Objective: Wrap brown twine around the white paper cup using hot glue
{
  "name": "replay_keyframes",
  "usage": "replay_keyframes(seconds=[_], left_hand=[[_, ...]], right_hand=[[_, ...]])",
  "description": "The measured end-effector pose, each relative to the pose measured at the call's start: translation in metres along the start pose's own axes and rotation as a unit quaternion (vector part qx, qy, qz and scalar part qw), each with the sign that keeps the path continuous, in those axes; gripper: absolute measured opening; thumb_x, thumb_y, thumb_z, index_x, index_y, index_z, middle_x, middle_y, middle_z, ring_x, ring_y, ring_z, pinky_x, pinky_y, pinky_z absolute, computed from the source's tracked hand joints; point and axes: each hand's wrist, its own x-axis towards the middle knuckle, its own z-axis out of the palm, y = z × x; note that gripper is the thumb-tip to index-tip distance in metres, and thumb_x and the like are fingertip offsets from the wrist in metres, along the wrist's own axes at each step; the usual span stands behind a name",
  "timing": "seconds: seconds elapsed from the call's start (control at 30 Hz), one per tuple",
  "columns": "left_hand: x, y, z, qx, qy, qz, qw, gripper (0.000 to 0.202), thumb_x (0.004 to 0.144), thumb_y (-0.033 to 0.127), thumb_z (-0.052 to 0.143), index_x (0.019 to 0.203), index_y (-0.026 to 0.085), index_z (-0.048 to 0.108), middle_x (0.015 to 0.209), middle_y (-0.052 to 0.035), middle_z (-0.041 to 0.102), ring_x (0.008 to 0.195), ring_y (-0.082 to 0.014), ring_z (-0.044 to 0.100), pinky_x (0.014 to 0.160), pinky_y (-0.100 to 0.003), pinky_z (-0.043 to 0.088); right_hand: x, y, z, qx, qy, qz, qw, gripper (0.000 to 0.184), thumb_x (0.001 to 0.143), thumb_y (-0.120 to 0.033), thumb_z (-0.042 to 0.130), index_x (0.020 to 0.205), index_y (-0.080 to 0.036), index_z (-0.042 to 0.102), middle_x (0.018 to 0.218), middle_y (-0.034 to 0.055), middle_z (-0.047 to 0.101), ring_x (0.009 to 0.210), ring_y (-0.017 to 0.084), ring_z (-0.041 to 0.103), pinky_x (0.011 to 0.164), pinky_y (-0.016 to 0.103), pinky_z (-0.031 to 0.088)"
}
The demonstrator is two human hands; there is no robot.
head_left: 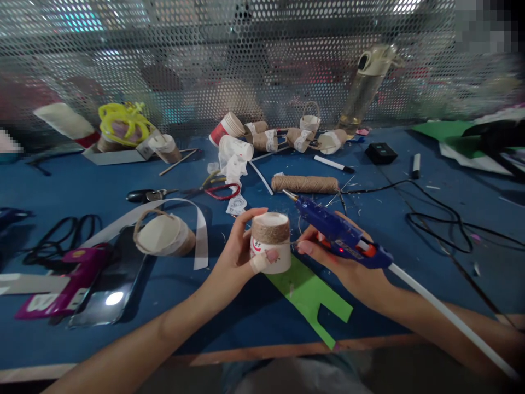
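The paper cup (271, 242) is upside down with its long axis upright, held above the blue table (246, 312) near the middle of its near edge — white with red print, brown twine wound round its upper band. The left hand (235, 257) clasps it from the left, thumb across the front. The right hand (348, 265) grips a blue glue gun (336, 230), its nozzle slanting toward the far-left corner.
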Motion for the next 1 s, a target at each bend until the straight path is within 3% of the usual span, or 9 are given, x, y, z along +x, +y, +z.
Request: replay_keyframes(seconds=[0.17, 0.4, 1.0], left_hand=[[-0.0003, -0.0002, -0.0001, 0.003, -0.008, 0.004, 1.0, 0.059, 0.085, 0.029, 0.081, 0.136, 0.036, 0.052, 0.119, -0.0045, 0.072, 0.105, -0.0263, 0.071, 0.089, -0.038, 0.057], [-0.001, -0.0039, -0.002, 0.002, -0.015, 0.011, 1.0, 0.058, 0.085, 0.03, 0.082, 0.135, 0.038, 0.054, 0.119, -0.0034, 0.071, 0.103, -0.0243, 0.07, 0.086, -0.035, 0.057], [-0.0015, -0.0031, -0.0002, -0.016, -0.032, 0.017, 0.999, 0.054, 0.086, 0.028, 0.081, 0.133, 0.04, 0.056, 0.12, 0.0, 0.073, 0.103, -0.018, 0.07, 0.088, -0.027, 0.055]], right_hand=[[0.0022, 0.0023, -0.0024, -0.001, -0.022, 0.018, 1.0, 0.012, 0.084, -0.032, 0.08, 0.08, -0.025, 0.071, 0.077, -0.004, 0.073, 0.072, 0.015, 0.072, 0.073, 0.029, 0.063], [0.0033, 0.0068, 0.0006, 0.019, -0.018, 0.028, 0.999, 0.014, 0.082, -0.034, 0.08, 0.08, -0.027, 0.067, 0.077, -0.0036, 0.073, 0.074, 0.018, 0.072, 0.077, 0.035, 0.063], [0.0031, 0.0085, 0.0026, 0.041, -0.003, 0.051, 0.998, 0.021, 0.078, -0.034, 0.082, 0.08, -0.026, 0.063, 0.076, -0.0029, 0.072, 0.072, 0.018, 0.072, 0.072, 0.034, 0.063]])
